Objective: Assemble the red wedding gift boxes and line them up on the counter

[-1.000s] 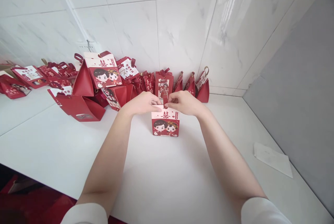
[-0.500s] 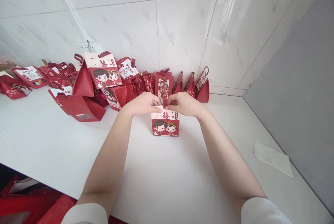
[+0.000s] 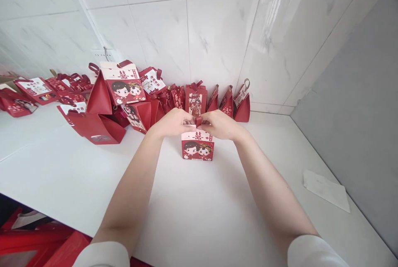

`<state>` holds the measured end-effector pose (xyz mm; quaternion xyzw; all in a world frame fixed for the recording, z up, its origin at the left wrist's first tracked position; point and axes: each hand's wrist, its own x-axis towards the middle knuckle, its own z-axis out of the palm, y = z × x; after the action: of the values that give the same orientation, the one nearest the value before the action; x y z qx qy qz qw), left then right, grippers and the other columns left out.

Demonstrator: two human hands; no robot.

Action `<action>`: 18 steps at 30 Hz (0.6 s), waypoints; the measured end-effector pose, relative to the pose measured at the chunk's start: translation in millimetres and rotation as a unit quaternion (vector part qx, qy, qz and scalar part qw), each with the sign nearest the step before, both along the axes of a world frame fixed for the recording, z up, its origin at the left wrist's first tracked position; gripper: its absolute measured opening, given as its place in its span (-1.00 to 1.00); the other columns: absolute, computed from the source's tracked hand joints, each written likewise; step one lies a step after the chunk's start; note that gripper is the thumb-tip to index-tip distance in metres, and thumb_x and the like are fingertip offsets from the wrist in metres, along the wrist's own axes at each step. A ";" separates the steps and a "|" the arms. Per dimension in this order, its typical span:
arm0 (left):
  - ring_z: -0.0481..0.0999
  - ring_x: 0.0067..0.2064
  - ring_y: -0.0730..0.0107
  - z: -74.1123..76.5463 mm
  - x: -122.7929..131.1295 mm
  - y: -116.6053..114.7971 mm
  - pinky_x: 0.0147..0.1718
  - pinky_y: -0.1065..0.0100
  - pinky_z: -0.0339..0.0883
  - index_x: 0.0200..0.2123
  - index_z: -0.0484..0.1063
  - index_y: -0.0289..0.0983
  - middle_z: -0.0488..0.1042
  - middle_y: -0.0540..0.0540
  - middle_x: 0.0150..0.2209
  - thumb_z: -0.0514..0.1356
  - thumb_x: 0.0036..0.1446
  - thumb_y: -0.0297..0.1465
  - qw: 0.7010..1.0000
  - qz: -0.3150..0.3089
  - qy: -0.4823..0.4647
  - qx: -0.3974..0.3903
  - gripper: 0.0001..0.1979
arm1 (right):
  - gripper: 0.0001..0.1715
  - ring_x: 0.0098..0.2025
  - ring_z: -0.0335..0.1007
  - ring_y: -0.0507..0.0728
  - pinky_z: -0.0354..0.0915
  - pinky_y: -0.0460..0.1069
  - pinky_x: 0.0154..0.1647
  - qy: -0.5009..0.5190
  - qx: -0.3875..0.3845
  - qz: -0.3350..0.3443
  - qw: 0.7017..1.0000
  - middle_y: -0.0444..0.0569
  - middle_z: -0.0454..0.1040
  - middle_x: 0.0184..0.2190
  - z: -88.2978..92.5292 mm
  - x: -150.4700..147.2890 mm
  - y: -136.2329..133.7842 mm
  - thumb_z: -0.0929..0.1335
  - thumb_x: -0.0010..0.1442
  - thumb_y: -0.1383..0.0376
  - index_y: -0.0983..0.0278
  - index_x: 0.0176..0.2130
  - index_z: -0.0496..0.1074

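Observation:
A small red and white gift box (image 3: 197, 147) with a cartoon couple printed on its front stands upright on the white counter (image 3: 192, 213). At its top a red ribbon (image 3: 198, 121) shows between my fingers. My left hand (image 3: 173, 122) pinches the ribbon from the left with fingers closed. My right hand (image 3: 219, 125) pinches it from the right, fingers closed too. Both hands rest on the box's top edge and hide most of the ribbon and the box's top.
A pile of similar red gift boxes (image 3: 121, 93) lies along the tiled wall, spreading to the far left. Three narrow red boxes (image 3: 236, 103) stand behind my right hand. A white paper sheet (image 3: 326, 190) lies at the right near a grey panel (image 3: 357, 113).
My hands have drawn a little closer together and slightly up at the top of the box, and the ribbon now sits tighter between my fingertips. The box has barely moved.

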<state>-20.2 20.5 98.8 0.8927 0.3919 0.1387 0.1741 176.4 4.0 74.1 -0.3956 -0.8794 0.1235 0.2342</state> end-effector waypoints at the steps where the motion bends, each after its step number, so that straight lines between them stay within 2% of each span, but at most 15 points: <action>1: 0.32 -0.47 0.47 -0.4 -0.3 0.3 -0.48 0.44 0.13 -0.48 0.50 -0.34 0.42 0.01 -0.56 0.21 -0.01 -0.33 1.000 -0.001 -0.004 -0.004 -0.83 | -0.83 -0.49 0.27 0.06 0.05 -0.06 -0.44 0.003 -0.007 0.004 1.000 -0.07 0.43 -0.53 0.0 0.5 0.1 0.28 0.17 0.34 0.29 -0.38 0.46; 5: 0.34 -0.44 0.45 -1.8 -0.8 0.9 -0.47 0.44 0.15 -0.48 0.50 -0.33 0.43 0.00 -0.54 0.21 -0.01 -0.30 1.000 0.000 -0.006 -0.019 -0.81 | -0.79 -0.49 0.26 0.05 0.07 -0.06 -0.44 0.012 -0.024 0.019 0.999 -0.09 0.43 -0.52 0.0 3.3 0.6 0.26 0.18 0.36 0.27 -0.34 0.48; 9: 0.36 -0.43 0.41 -1.8 -2.8 1.4 -0.48 0.42 0.16 -0.41 0.50 -0.31 0.43 -0.01 -0.51 0.17 0.03 -0.24 0.998 0.024 -0.005 -0.053 -0.76 | -0.72 -0.53 0.23 0.03 0.09 -0.06 -0.46 0.008 -0.051 0.000 0.999 -0.14 0.41 -0.55 1.3 9.6 0.5 0.22 0.21 0.35 0.24 -0.29 0.51; 14: 0.42 -0.33 0.36 5.4 -7.1 -2.4 -0.41 0.41 0.21 -0.32 0.50 -0.29 0.50 -0.04 -0.37 0.21 0.00 -0.23 0.997 0.018 0.022 -0.076 -0.74 | -0.74 -0.30 0.41 0.08 0.22 -0.05 -0.31 0.047 -0.077 -0.016 0.996 -0.09 0.55 -0.29 5.2 18.0 -1.5 0.26 0.22 0.29 0.22 -0.21 0.53; 18: 0.42 -0.32 0.36 5.8 -4.3 -4.7 -0.39 0.42 0.22 -0.36 0.48 -0.29 0.48 -0.02 -0.40 0.23 -0.02 -0.24 0.998 0.022 -0.001 -0.065 -0.77 | -0.74 -0.29 0.43 0.09 0.24 -0.05 -0.31 0.051 -0.065 -0.033 0.996 -0.08 0.55 -0.29 7.1 18.9 -3.5 0.25 0.23 0.31 0.22 -0.22 0.52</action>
<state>-24.5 15.8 104.6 0.8702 0.4197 0.1178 0.2294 195.3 0.6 81.2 -0.4322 -0.8426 0.1928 0.2569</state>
